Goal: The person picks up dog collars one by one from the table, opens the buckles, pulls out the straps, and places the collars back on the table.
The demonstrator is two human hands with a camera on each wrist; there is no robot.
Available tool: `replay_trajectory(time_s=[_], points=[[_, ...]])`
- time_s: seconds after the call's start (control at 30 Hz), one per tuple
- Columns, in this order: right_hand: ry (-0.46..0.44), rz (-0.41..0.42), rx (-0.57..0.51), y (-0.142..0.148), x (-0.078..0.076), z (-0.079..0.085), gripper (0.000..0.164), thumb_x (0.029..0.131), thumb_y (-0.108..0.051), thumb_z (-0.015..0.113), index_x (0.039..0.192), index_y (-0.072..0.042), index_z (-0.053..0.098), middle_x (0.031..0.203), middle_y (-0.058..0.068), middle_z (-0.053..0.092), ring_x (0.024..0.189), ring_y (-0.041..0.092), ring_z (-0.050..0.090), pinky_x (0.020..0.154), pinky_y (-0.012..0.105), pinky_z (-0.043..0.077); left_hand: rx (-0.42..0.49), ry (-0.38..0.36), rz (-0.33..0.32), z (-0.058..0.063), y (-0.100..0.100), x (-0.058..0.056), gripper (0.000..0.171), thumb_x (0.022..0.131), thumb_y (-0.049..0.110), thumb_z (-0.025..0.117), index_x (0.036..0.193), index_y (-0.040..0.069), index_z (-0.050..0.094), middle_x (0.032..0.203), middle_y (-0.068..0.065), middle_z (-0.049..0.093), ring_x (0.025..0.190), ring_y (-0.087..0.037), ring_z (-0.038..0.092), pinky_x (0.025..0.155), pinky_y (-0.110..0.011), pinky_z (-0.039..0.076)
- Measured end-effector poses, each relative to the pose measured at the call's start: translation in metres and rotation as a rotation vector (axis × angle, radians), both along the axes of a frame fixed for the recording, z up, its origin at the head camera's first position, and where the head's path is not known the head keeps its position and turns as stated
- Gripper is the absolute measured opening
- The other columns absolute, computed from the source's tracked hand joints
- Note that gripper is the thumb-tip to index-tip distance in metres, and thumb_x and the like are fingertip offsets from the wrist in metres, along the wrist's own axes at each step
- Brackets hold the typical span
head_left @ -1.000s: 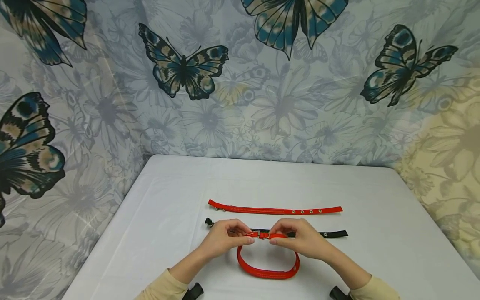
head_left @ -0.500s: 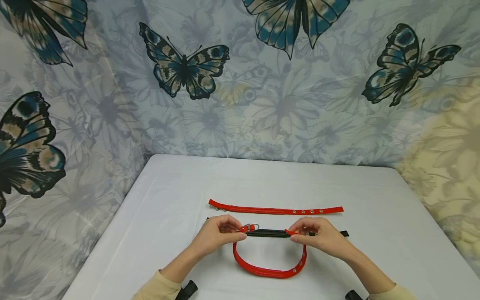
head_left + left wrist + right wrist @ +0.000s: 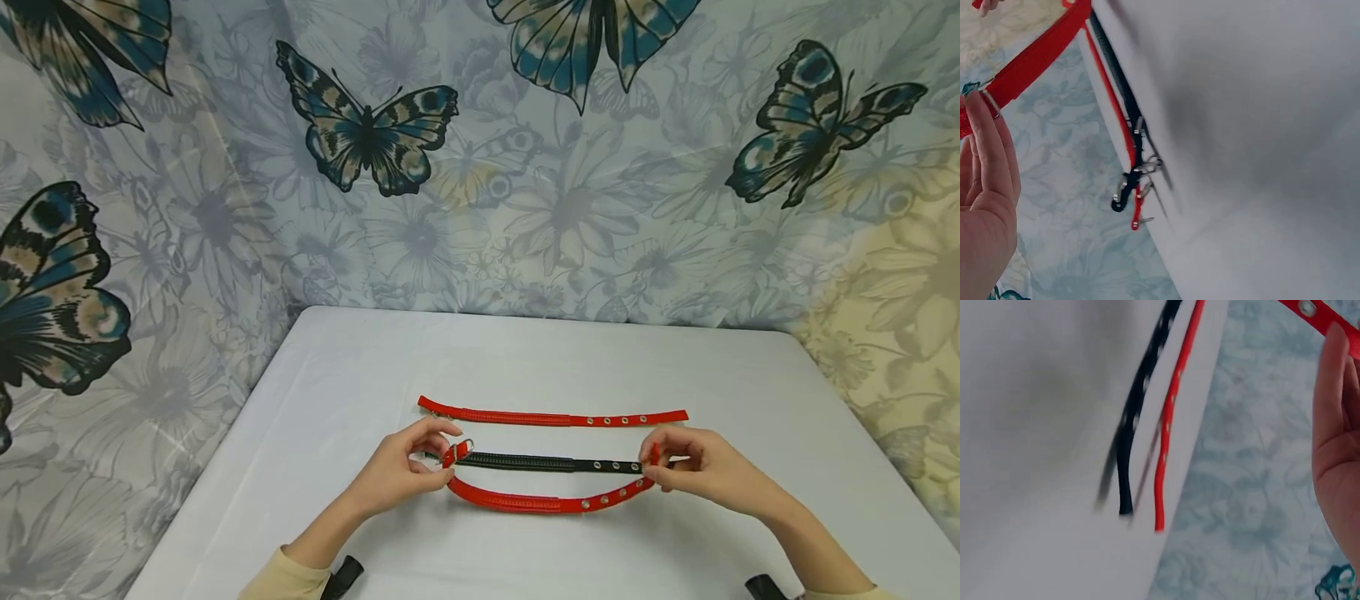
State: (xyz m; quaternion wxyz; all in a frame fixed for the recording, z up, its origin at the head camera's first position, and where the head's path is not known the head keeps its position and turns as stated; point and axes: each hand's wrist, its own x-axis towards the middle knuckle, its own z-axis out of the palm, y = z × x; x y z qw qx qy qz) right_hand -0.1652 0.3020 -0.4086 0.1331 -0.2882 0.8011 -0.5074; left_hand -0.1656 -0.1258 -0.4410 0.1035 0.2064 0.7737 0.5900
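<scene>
A red collar (image 3: 517, 503) with a buckle and eyelets hangs in a shallow curve between both hands, above the table. My left hand (image 3: 397, 471) pinches its buckle end, where a metal ring shows. The eyelet end is pinched by my right hand (image 3: 712, 471), the tip sticking up past the fingers. In the left wrist view the left hand (image 3: 988, 162) holds the red strap (image 3: 1038, 59) beside its metal buckle. The right wrist view has the right hand (image 3: 1338, 419) gripping the strap close to an eyelet.
Behind the held collar a black collar (image 3: 525, 462) lies straight across the white table (image 3: 360, 367). Farther back lies another red collar (image 3: 517, 417), roughly parallel to it. A butterfly-patterned cloth (image 3: 570, 225) rises behind the table's far edge.
The hands have moved apart, left hand leftward and right hand rightward. The red collar has gone from a nearly closed loop to a long, shallow curve.
</scene>
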Motion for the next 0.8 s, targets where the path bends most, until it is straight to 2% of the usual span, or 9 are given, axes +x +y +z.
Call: replay_trajectory(time_s=[0.1, 0.2, 0.27, 0.33, 0.43, 0.5, 0.57, 0.7, 0.8], points=[[-0.020, 0.025, 0.094, 0.014, 0.001, -0.001, 0.009, 0.093, -0.007, 0.065, 0.098, -0.013, 0.060, 0.089, 0.004, 0.063, 0.071, 0.017, 0.061, 0.057, 0.032, 0.053, -0.065, 0.018, -0.049, -0.007, -0.006, 0.003, 0.040, 0.083, -0.003, 0.069, 0.118, 0.015, 0.062, 0.099, -0.010, 0.064, 0.090, -0.016, 0.063, 0.066, -0.029, 0.057], [0.013, 0.063, 0.200, 0.025, 0.002, -0.010, 0.009, 0.092, -0.010, 0.067, 0.094, -0.016, 0.061, 0.085, -0.003, 0.064, 0.074, 0.012, 0.061, 0.059, 0.029, 0.053, -0.169, 0.095, -0.070, -0.013, -0.011, 0.006, 0.030, 0.082, -0.005, 0.067, 0.109, 0.010, 0.065, 0.096, -0.009, 0.066, 0.086, -0.012, 0.062, 0.069, -0.028, 0.057], [0.064, 0.090, 0.266, 0.030, 0.002, -0.018, 0.011, 0.090, -0.010, 0.070, 0.092, -0.018, 0.063, 0.085, -0.007, 0.065, 0.075, 0.008, 0.060, 0.061, 0.026, 0.052, -0.280, 0.180, -0.049, -0.015, -0.015, 0.007, 0.022, 0.082, -0.002, 0.069, 0.097, 0.012, 0.065, 0.088, 0.000, 0.065, 0.081, -0.008, 0.059, 0.071, -0.025, 0.055], [0.109, 0.103, 0.329, 0.034, 0.002, -0.027, 0.014, 0.087, -0.008, 0.072, 0.089, -0.020, 0.064, 0.084, -0.010, 0.064, 0.074, 0.004, 0.057, 0.061, 0.023, 0.050, -0.404, 0.247, -0.005, -0.016, -0.017, 0.008, 0.018, 0.080, 0.004, 0.073, 0.086, 0.018, 0.064, 0.081, 0.009, 0.060, 0.074, -0.005, 0.055, 0.068, -0.024, 0.052], [0.070, 0.073, 0.434, 0.035, 0.003, -0.036, 0.015, 0.084, -0.009, 0.075, 0.083, -0.021, 0.065, 0.079, -0.014, 0.060, 0.071, 0.001, 0.052, 0.061, 0.022, 0.047, -0.589, 0.301, 0.063, -0.017, -0.020, 0.010, 0.022, 0.076, 0.015, 0.079, 0.073, 0.027, 0.061, 0.072, 0.018, 0.051, 0.071, -0.004, 0.048, 0.058, -0.023, 0.043], [0.037, 0.039, 0.513, 0.034, 0.004, -0.040, 0.016, 0.083, -0.010, 0.075, 0.080, -0.022, 0.064, 0.076, -0.016, 0.057, 0.070, 0.000, 0.049, 0.060, 0.023, 0.045, -0.656, 0.307, 0.089, -0.019, -0.021, 0.011, 0.024, 0.073, 0.019, 0.082, 0.069, 0.029, 0.060, 0.072, 0.019, 0.049, 0.073, -0.005, 0.045, 0.055, -0.023, 0.038], [0.016, -0.005, 0.600, 0.031, 0.006, -0.041, 0.018, 0.082, -0.012, 0.075, 0.076, -0.024, 0.062, 0.074, -0.017, 0.054, 0.070, 0.000, 0.047, 0.060, 0.023, 0.043, -0.689, 0.308, 0.104, -0.021, -0.023, 0.012, 0.025, 0.071, 0.022, 0.084, 0.066, 0.030, 0.061, 0.073, 0.019, 0.050, 0.077, -0.006, 0.045, 0.056, -0.023, 0.038], [0.043, -0.115, 0.764, 0.022, 0.011, -0.041, 0.025, 0.079, -0.013, 0.078, 0.070, -0.027, 0.059, 0.072, -0.015, 0.051, 0.074, 0.005, 0.044, 0.061, 0.024, 0.041, -0.683, 0.293, 0.122, -0.025, -0.027, 0.011, 0.025, 0.069, 0.028, 0.087, 0.063, 0.031, 0.063, 0.075, 0.018, 0.053, 0.081, -0.008, 0.045, 0.060, -0.024, 0.040], [0.049, -0.187, 0.870, 0.010, 0.012, -0.038, 0.028, 0.076, -0.011, 0.080, 0.067, -0.027, 0.059, 0.072, -0.011, 0.049, 0.076, 0.011, 0.044, 0.062, 0.026, 0.043, -0.667, 0.285, 0.109, -0.027, -0.030, 0.009, 0.024, 0.069, 0.030, 0.088, 0.064, 0.031, 0.064, 0.075, 0.017, 0.054, 0.081, -0.008, 0.045, 0.063, -0.026, 0.041]])
